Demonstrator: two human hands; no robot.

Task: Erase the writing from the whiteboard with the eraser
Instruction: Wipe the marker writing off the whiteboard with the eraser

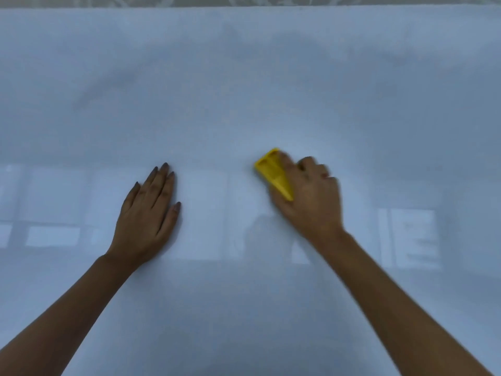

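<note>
So the left hand was just parked flat on the whiteboard, palm down, fingers stretched out and close together, holding nothing. Looked like it was there to brace. Over to the right, well apart from it, the right hand had its fingers wrapped over the yellow eraser, pressing it onto the board. The eraser's long axis ran diagonally, far end tipped up-left toward the middle of the board, near end tucked under the palm. The hand was a bit blurry, so probably mid-swipe. Honestly I couldn't spot any writing left anywhere, just window reflections across the surface. My guess: nearly done, and any further strokes belonged to the right hand.
</note>
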